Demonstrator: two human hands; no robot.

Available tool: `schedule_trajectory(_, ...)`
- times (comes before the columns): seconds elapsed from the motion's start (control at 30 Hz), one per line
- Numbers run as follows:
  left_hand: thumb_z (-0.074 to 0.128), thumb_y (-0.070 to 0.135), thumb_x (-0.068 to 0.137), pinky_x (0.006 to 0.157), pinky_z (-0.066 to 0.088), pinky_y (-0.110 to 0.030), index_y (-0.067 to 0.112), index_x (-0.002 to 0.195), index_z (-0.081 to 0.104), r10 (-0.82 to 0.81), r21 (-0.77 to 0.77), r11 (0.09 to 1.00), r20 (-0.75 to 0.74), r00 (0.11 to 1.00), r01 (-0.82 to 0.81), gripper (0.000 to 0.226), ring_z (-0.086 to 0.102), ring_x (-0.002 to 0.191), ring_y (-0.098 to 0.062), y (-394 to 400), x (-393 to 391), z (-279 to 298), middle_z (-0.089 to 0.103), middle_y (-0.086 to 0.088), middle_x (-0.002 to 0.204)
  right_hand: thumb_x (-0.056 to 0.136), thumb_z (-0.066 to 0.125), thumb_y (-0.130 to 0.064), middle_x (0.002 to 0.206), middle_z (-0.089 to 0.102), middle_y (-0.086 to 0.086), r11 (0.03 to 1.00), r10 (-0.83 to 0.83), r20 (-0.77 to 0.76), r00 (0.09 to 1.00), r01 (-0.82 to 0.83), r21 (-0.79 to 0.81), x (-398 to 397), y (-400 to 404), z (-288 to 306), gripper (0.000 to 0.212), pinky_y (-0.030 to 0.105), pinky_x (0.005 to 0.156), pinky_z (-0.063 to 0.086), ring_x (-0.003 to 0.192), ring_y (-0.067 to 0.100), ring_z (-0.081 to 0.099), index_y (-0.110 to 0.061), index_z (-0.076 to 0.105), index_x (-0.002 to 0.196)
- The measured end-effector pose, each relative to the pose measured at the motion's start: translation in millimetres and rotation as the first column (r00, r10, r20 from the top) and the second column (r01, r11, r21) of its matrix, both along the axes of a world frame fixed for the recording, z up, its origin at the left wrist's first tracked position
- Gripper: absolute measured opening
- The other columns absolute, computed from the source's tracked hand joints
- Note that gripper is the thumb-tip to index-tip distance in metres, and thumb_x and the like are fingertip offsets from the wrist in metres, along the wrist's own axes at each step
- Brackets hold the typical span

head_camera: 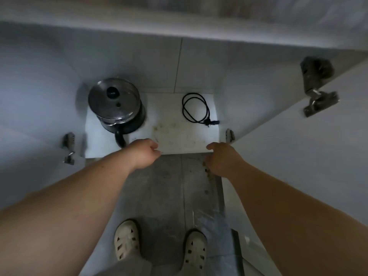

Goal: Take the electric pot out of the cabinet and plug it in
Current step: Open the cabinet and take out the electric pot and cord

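Observation:
The electric pot (116,105), black with a steel-rimmed glass lid and a black knob, stands at the back left of the open cabinet's white floor (179,134). Its black handle points toward me. A coiled black power cord (196,108) lies apart from it at the back right. My left hand (144,153) hovers at the cabinet's front edge, just right of the pot's handle, fingers curled with nothing in them. My right hand (223,159) hangs at the front edge on the right, fingers curled downward and empty.
Both white cabinet doors stand swung open, the left door (29,116) and the right door (308,156), with metal hinges (318,92) on them. The countertop edge (179,26) overhangs above. My feet in pale sandals (127,240) stand on the grey tiled floor.

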State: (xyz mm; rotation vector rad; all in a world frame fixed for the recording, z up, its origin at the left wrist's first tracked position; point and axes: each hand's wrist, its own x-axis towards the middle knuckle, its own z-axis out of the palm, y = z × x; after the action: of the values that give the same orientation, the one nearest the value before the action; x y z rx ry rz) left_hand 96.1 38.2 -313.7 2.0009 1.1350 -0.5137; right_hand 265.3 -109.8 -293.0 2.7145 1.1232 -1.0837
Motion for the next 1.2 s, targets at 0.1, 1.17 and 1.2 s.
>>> schedule_trajectory(0.1,0.049,0.04,0.086,0.093,0.034,-0.026,0.024,0.132,0.047,-0.038,0.038,0.999,-0.025,0.999,0.039,0.049,0.043,0.126,-0.023,5,18,-46,0.043,-0.003,0.143,0.088,0.051,-0.02,0.125,0.054,0.012,0.999,0.021,0.002,1.0,-0.021,0.024,17,5,-44,0.052,0.033,0.089,0.048,0.112,0.027,0.052,-0.015,0.039,0.139)
schedule_trajectory(1.17,0.051,0.056,0.083,0.113,0.01,-0.058,0.027,0.147,-0.003,-0.275,0.266,0.91,-0.184,0.944,0.317,0.088,-0.001,0.142,-0.035,69,108,-281,-0.008,-0.005,0.158,0.084,0.052,-0.015,0.136,0.042,0.017,0.99,0.017,0.273,0.962,-0.055,0.13,138,91,-269,0.058,0.036,0.085,0.045,0.113,0.036,0.049,-0.016,0.034,0.139)
schedule_trajectory(1.2,0.052,0.061,0.08,0.112,0.008,-0.061,0.029,0.146,-0.003,-0.284,0.251,0.91,-0.2,0.938,0.33,0.092,-0.001,0.142,-0.036,67,111,-283,-0.008,-0.004,0.158,0.083,0.052,-0.015,0.138,0.04,0.016,0.99,0.007,0.266,0.964,-0.045,0.137,140,92,-272,0.059,0.038,0.088,0.045,0.116,0.036,0.047,-0.017,0.033,0.14)
